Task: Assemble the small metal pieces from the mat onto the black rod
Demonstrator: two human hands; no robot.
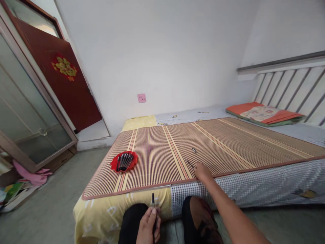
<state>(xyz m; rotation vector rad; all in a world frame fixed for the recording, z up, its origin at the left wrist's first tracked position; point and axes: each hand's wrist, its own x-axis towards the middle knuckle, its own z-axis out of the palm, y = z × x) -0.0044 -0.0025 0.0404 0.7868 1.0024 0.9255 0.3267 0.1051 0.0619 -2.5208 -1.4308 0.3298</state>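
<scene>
My left hand is closed around a pen, whose dark end points up above my thumb. It is near the front edge of the bed, between my knees. My right hand reaches over the bamboo mat, its fingers pinched at the near end of a slim dark pen. Just beyond it a short dark-and-clear pen piece lies on the mat. To the left, a red scalloped dish holds several black pens side by side.
The mat covers a bed with a yellow and checked sheet. Folded orange bedding lies at the far right, by a white slatted headboard. A white wall stands behind. At left are a red door and a glass-panelled frame.
</scene>
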